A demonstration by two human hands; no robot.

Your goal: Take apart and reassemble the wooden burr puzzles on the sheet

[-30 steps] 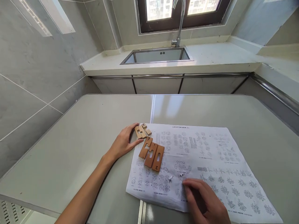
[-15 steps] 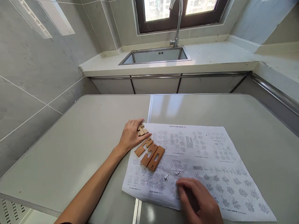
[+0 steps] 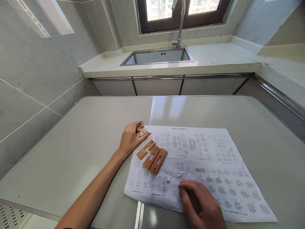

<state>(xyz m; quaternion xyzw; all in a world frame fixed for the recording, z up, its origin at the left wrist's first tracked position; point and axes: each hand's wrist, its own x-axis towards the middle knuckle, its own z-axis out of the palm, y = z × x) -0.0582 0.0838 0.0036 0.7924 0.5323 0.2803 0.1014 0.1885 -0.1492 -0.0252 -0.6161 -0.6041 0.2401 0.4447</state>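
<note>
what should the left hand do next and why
Probably close gently to gather the small pale wooden pieces: the thumb and fingers of the left hand curve around them, and the larger darker pieces lie separate, nearer the person.

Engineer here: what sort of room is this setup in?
Most likely a kitchen: a metal-rimmed sink set into a white counter, a tall curved faucet behind it, and cabinet fronts underneath.

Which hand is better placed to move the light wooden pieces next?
Probably the left hand: it curves around the light wooden pieces; the right hand is farther away, over the paper.
</note>
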